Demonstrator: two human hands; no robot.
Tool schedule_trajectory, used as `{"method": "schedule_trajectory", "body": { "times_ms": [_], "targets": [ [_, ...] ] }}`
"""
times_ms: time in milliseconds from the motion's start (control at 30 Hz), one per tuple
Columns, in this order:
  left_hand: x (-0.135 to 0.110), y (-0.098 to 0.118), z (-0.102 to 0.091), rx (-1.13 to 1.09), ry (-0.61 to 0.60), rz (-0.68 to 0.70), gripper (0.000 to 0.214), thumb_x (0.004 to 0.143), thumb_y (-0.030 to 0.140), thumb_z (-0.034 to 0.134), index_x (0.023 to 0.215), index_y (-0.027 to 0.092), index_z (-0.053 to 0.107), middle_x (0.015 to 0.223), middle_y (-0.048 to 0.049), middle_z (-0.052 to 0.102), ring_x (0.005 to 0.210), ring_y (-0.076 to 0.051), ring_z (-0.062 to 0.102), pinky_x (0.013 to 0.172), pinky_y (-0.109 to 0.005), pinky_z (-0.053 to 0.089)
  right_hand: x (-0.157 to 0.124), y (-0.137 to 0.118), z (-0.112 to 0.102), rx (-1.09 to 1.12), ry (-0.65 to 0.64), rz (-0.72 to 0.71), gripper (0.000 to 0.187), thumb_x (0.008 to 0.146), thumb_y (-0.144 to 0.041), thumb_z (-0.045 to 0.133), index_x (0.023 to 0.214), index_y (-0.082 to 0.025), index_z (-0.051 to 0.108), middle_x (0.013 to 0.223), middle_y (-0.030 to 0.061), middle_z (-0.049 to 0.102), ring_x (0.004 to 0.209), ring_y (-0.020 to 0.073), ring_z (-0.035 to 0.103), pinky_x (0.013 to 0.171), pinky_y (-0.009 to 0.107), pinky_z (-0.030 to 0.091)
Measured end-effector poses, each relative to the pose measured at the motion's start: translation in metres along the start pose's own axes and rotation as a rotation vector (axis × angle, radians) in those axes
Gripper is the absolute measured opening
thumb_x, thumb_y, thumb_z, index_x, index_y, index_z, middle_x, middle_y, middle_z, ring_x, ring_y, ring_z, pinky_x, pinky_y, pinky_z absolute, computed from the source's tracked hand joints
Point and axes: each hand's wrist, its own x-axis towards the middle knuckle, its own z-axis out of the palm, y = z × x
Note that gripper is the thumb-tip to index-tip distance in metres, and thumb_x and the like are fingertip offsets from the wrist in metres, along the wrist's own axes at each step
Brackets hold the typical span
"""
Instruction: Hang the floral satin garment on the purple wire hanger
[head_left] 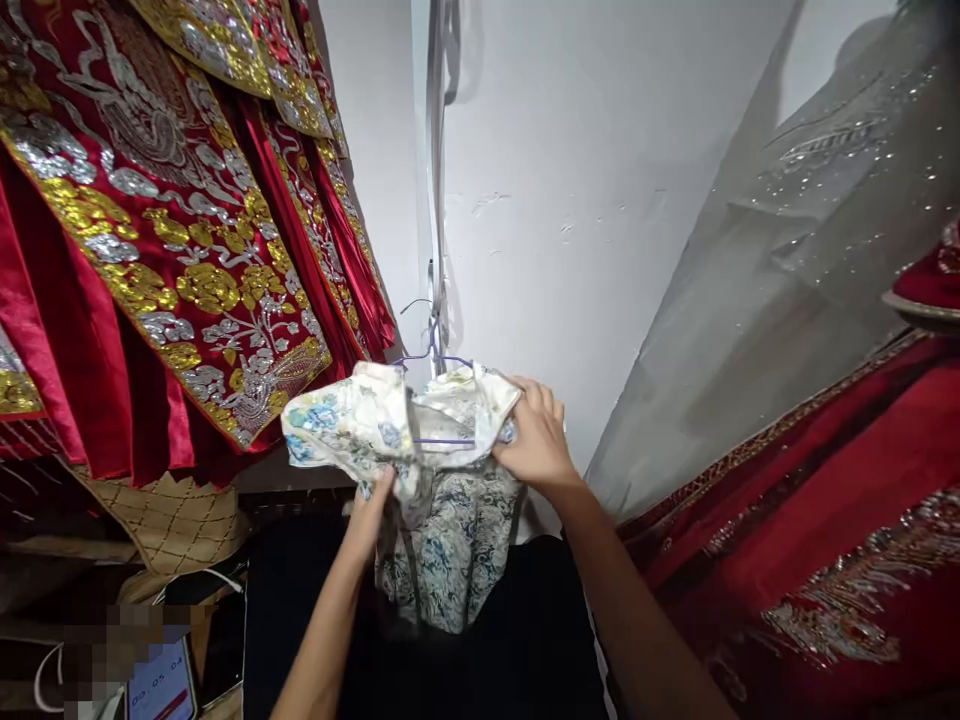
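Note:
A white garment (450,540) with a blue and grey floral print hangs in front of me on a thin purple hanger (444,441). The hanger's lower bar shows through the open neckline, and its hook stands up near the metal upright. My left hand (373,510) is closed on the garment's left front, below the shoulder; the fingers are mostly behind the cloth. Up at the right shoulder, my right hand (536,435) grips the fabric, thumb in front near the collar edge. The lower part of the garment drops in folds over my dark clothing.
Red costumes with gold and silver embroidery (210,285) hang at the left. A sheer white sparkling cloth (750,300) and red beaded fabric (847,480) are on the right. A metal upright (435,150) runs along the white wall (570,130). A phone (161,680) lies lower left.

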Motion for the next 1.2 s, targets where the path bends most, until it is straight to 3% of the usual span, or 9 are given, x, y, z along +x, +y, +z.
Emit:
{"method": "schedule_trajectory", "body": {
  "times_ms": [133, 200, 300, 400, 533, 833, 1067, 1133, 1200],
  "targets": [
    [-0.037, -0.037, 0.002, 0.076, 0.050, -0.143, 0.073, 0.075, 0.045, 0.079, 0.138, 0.020, 0.052, 0.147, -0.0142, 0.050, 0.140, -0.032, 0.043, 0.117, -0.046, 0.032, -0.049, -0.031, 0.028, 0.501, -0.101, 0.038, 0.063, 0.077, -0.031, 0.064, 0.139, -0.028, 0.052, 0.149, 0.0085, 0.044, 0.144, 0.0361, 0.025, 0.114, 0.056, 0.023],
    [-0.048, -0.039, 0.004, 0.042, -0.012, -0.174, 0.072, 0.077, 0.045, 0.078, 0.140, 0.021, 0.050, 0.149, -0.0133, 0.049, 0.141, -0.031, 0.042, 0.117, -0.045, 0.033, -0.081, -0.043, 0.056, 0.871, -0.090, 0.154, 0.049, 0.082, -0.038, 0.061, 0.129, -0.026, 0.060, 0.138, 0.0100, 0.055, 0.134, 0.0328, 0.043, 0.108, 0.048, 0.036],
    [-0.055, -0.030, 0.006, -0.004, -0.114, -0.203, 0.069, 0.079, 0.043, 0.077, 0.140, 0.022, 0.051, 0.147, -0.0120, 0.051, 0.139, -0.028, 0.045, 0.118, -0.042, 0.032, -0.119, -0.056, 0.102, 1.099, 0.143, 0.608, 0.031, 0.087, -0.047, 0.058, 0.105, -0.022, 0.066, 0.101, 0.0076, 0.067, 0.093, 0.0238, 0.062, 0.082, 0.035, 0.048],
    [-0.058, -0.019, 0.004, -0.030, -0.195, -0.280, 0.064, 0.080, 0.043, 0.076, 0.135, 0.018, 0.057, 0.136, -0.0149, 0.061, 0.133, -0.030, 0.052, 0.114, -0.042, 0.038, -0.136, -0.059, 0.128, 1.126, -0.165, 0.750, 0.040, 0.084, -0.061, 0.060, 0.083, -0.021, 0.063, 0.066, -0.0004, 0.056, 0.057, 0.0156, 0.050, 0.057, 0.029, 0.039],
    [-0.060, -0.008, 0.002, -0.077, -0.266, -0.355, 0.059, 0.078, 0.044, 0.077, 0.125, 0.010, 0.065, 0.119, -0.0191, 0.070, 0.120, -0.034, 0.062, 0.109, -0.046, 0.043, -0.139, -0.056, 0.128, 1.089, -0.491, 0.671, 0.060, 0.088, -0.073, 0.045, 0.061, -0.019, 0.053, 0.050, -0.0026, 0.043, 0.046, 0.0113, 0.038, 0.051, 0.028, 0.030],
    [-0.050, -0.010, -0.002, -0.018, -0.191, -0.279, 0.057, 0.072, 0.040, 0.081, 0.119, 0.011, 0.067, 0.113, -0.0176, 0.072, 0.117, -0.034, 0.063, 0.106, -0.046, 0.045, -0.147, -0.052, 0.128, 1.447, -0.389, 0.821, 0.045, 0.082, -0.061, 0.064, 0.075, -0.016, 0.059, 0.059, -0.0039, 0.046, 0.048, 0.0069, 0.035, 0.047, 0.023, 0.022],
    [-0.057, -0.038, 0.001, 0.464, 0.555, 0.304, 0.066, 0.083, 0.044, 0.068, 0.138, 0.020, 0.042, 0.143, -0.0152, 0.043, 0.135, -0.031, 0.040, 0.115, -0.044, 0.031, -0.150, -0.032, 0.118, 1.356, -0.283, 0.831, 0.035, 0.083, -0.047, 0.064, 0.067, -0.016, 0.058, 0.055, -0.0035, 0.045, 0.049, 0.0081, 0.035, 0.048, 0.023, 0.024],
    [-0.072, -0.049, 0.008, 0.567, 0.453, 0.362, 0.065, 0.082, 0.043, 0.067, 0.138, 0.023, 0.039, 0.141, -0.0143, 0.041, 0.134, -0.031, 0.038, 0.114, -0.044, 0.031, -0.149, -0.031, 0.118, 1.283, -0.335, 0.788, 0.034, 0.084, -0.045, 0.061, 0.065, -0.016, 0.060, 0.052, -0.0031, 0.047, 0.047, 0.0084, 0.035, 0.047, 0.023, 0.024],
    [-0.086, -0.060, 0.018, 0.588, 0.182, 0.345, 0.052, 0.084, 0.039, 0.064, 0.130, 0.024, 0.046, 0.134, -0.0129, 0.047, 0.130, -0.031, 0.042, 0.111, -0.043, 0.033, -0.147, -0.035, 0.118, 1.213, -0.425, 0.722, 0.033, 0.083, -0.042, 0.058, 0.063, -0.016, 0.062, 0.049, -0.0026, 0.049, 0.044, 0.0087, 0.035, 0.047, 0.024, 0.024]
  ]
}}
